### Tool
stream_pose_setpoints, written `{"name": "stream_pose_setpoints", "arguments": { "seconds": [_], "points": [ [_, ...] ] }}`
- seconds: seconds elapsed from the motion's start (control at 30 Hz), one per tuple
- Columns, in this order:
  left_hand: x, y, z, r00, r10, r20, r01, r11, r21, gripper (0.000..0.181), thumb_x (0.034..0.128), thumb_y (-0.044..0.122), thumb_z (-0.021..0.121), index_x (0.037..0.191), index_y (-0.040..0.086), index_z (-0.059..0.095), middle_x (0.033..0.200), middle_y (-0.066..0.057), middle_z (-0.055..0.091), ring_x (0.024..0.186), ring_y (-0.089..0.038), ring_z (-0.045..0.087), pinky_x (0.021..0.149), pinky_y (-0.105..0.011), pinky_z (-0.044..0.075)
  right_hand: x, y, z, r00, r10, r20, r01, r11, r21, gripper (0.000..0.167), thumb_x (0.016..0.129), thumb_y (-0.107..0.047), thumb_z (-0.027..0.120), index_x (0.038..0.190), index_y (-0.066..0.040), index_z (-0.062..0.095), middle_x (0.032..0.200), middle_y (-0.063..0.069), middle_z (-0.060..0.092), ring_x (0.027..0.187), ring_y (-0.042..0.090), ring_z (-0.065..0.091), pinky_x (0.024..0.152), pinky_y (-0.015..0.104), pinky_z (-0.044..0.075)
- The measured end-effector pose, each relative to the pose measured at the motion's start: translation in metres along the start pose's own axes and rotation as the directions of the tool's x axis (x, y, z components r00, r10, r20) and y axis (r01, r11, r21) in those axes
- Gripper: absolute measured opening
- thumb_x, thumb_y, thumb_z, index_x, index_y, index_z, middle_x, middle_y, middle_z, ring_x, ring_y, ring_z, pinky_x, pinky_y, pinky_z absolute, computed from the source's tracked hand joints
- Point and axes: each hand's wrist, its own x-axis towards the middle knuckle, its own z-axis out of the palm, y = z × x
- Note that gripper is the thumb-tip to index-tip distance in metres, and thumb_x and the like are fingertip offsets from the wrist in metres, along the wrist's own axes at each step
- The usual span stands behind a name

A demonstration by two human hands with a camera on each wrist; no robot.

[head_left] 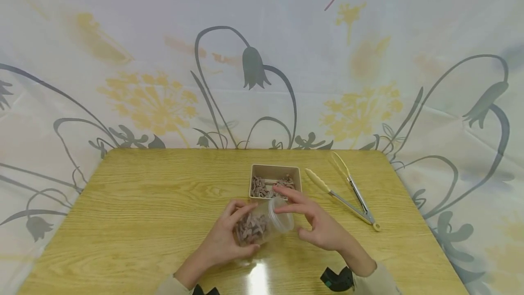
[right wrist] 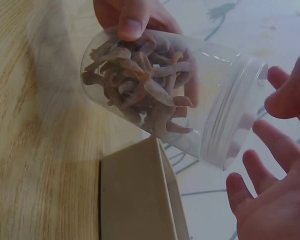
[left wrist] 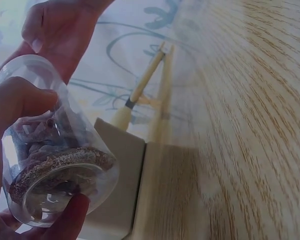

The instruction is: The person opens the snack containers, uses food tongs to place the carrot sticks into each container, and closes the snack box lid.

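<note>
My left hand (head_left: 228,236) grips a clear plastic jar (right wrist: 210,95) around its body, tilted on its side above the table. Inside lie dried, curled brownish-grey pieces (right wrist: 140,80), gathered toward the base. The jar's ridged, translucent top end (head_left: 280,215) points right, toward my right hand (head_left: 317,222). That hand's fingers are spread around this end; whether they touch it, I cannot tell. In the left wrist view the left thumb and fingers wrap the jar, near its round base (left wrist: 55,192). Just behind the jar stands a beige rectangular box (head_left: 275,167) with similar dried pieces in it.
Tongs (head_left: 356,208) with pale yellow tips lie spread on the wooden table (head_left: 163,204), right of the box. A flower-patterned cloth (head_left: 262,104) hangs behind the table's back edge.
</note>
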Motion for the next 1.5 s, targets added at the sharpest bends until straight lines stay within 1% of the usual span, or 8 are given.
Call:
{"name": "stream_pose_setpoints", "arguments": {
  "seconds": [0.17,0.33,0.5,0.7,0.83,1.0,1.2,1.5],
  "points": [
    [-0.001,0.002,-0.002,1.000,0.015,0.018,-0.015,1.000,0.002,0.087,0.0651,0.028,0.089,0.143,0.014,0.053,0.128,0.000,0.047,0.109,-0.020,0.053,0.088,-0.040,0.054,0.000,0.001,0.001,1.000,-0.008,0.030,0.007,1.000,0.026,0.073,0.071,0.014,0.058,0.139,-0.012,0.058,0.155,0.024,0.033,0.143,0.036,0.031,0.112,0.050,0.033],
    [-0.001,0.002,-0.002,1.000,0.020,0.022,-0.020,1.000,0.000,0.086,0.0653,0.026,0.089,0.142,0.013,0.053,0.127,0.000,0.047,0.108,-0.019,0.053,0.088,-0.039,0.054,-0.003,0.005,0.003,0.999,0.031,0.026,-0.032,0.999,0.044,0.063,0.080,0.009,0.065,0.140,-0.012,0.058,0.153,0.024,0.037,0.142,0.034,0.035,0.108,0.055,0.037],
    [-0.002,0.001,-0.002,1.000,0.016,0.015,-0.016,1.000,0.004,0.087,0.0645,0.025,0.090,0.142,0.014,0.053,0.127,0.001,0.047,0.107,-0.018,0.053,0.087,-0.038,0.054,-0.004,0.007,0.005,0.999,0.035,0.022,-0.035,0.999,0.033,0.057,0.088,0.002,0.066,0.142,-0.010,0.055,0.153,0.024,0.037,0.140,0.034,0.036,0.108,0.050,0.039],
    [-0.002,0.001,-0.002,1.000,0.014,-0.001,-0.013,0.999,0.046,0.089,0.0630,0.024,0.091,0.142,0.014,0.053,0.128,0.000,0.047,0.106,-0.018,0.055,0.087,-0.038,0.055,-0.006,0.008,0.008,0.994,0.104,-0.029,-0.105,0.994,-0.042,0.057,0.090,-0.004,0.071,0.144,-0.009,0.053,0.148,0.019,0.045,0.131,0.029,0.048,0.091,0.041,0.052],
    [-0.002,0.002,-0.001,1.000,0.009,-0.007,-0.009,0.998,0.065,0.089,0.0624,0.021,0.092,0.142,0.013,0.053,0.128,-0.001,0.047,0.106,-0.019,0.056,0.087,-0.037,0.055,-0.006,0.009,0.013,0.973,0.210,-0.099,-0.220,0.970,-0.107,0.053,0.093,-0.012,0.069,0.143,-0.008,0.052,0.136,0.012,0.057,0.109,0.021,0.058,0.076,0.035,0.055],
    [-0.001,0.002,0.001,1.000,0.024,-0.009,-0.023,0.993,0.115,0.089,0.0624,0.022,0.092,0.142,0.011,0.053,0.126,-0.002,0.045,0.105,-0.018,0.056,0.088,-0.034,0.055,-0.006,0.011,0.018,0.930,0.332,-0.159,-0.351,0.929,-0.119,0.048,0.096,-0.017,0.065,0.142,-0.008,0.053,0.120,0.011,0.062,0.094,0.016,0.058,0.071,0.028,0.053],
    [0.000,0.003,-0.001,0.999,0.024,-0.025,-0.021,0.995,0.098,0.090,0.0620,0.022,0.092,0.143,0.014,0.053,0.126,-0.003,0.047,0.104,-0.019,0.057,0.087,-0.034,0.055,-0.006,0.010,0.016,0.939,0.313,-0.144,-0.327,0.941,-0.087,0.055,0.098,-0.015,0.062,0.149,-0.009,0.043,0.138,0.011,0.054,0.110,0.026,0.059,0.085,0.043,0.055],
    [-0.002,0.005,-0.004,1.000,-0.019,-0.003,0.019,0.999,0.031,0.090,0.0633,0.021,0.092,0.144,0.018,0.052,0.127,0.000,0.046,0.108,-0.019,0.054,0.090,-0.038,0.054,-0.003,0.003,0.001,0.977,0.210,-0.037,-0.212,0.974,-0.075,0.074,0.085,-0.016,0.077,0.151,-0.011,0.043,0.154,0.012,0.040,0.137,0.033,0.041,0.102,0.060,0.041]
  ]
}}
